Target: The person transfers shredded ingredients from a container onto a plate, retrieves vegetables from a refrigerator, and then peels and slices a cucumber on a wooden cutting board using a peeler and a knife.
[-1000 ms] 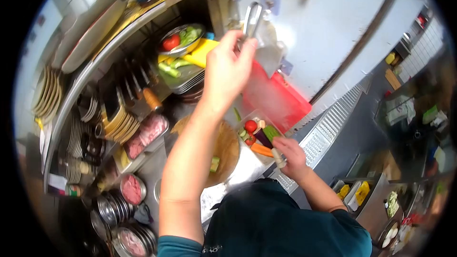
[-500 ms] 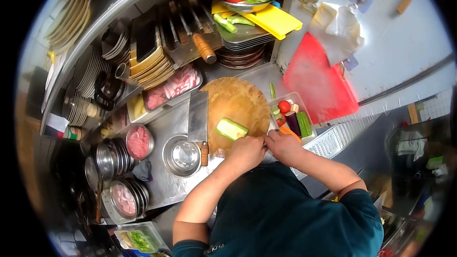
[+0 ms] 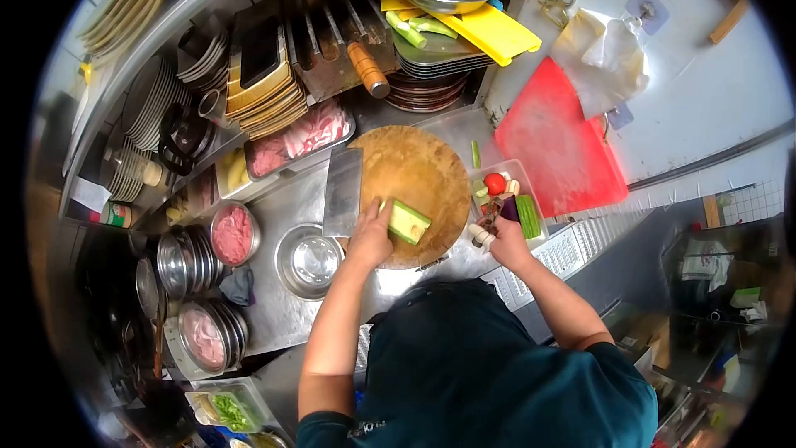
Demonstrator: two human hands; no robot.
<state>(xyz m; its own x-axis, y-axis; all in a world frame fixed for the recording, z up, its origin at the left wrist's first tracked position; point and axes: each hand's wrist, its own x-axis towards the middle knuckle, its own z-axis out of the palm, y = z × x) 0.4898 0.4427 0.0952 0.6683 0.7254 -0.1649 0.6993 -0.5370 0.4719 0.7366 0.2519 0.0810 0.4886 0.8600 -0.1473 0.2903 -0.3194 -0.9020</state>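
Note:
On the round wooden chopping board (image 3: 419, 153) lies a cut length of green gourd (image 3: 408, 224), pale inner side up. My left hand (image 3: 371, 236) grips its left end, thumb and fingers at the edge. Beside the board, a cleaver (image 3: 342, 191) lies with its blade showing; its handle is mostly hidden by my left hand. My right hand (image 3: 507, 242) is at the near edge of a clear vegetable tub (image 3: 537, 191), fingers curled. Something dark and whitish shows at those fingers, too blurred to name. The tub holds a tomato (image 3: 495, 183), an eggplant (image 3: 509, 208) and a ridged green vegetable (image 3: 527, 216).
A steel bowl (image 3: 309, 262) stands left of the board. Meat fills a bowl (image 3: 235, 234) and a tray (image 3: 303, 143) beyond. A red cutting board (image 3: 560, 137) leans at the right. Stacked plates (image 3: 427, 91) and a wooden-handled tool (image 3: 367, 70) sit on the back shelf.
My hands have parted from the board's near edge. The left moved left onto the gourd, which has turned slightly; the right moved right to the tub. An orange piece there is no longer visible.

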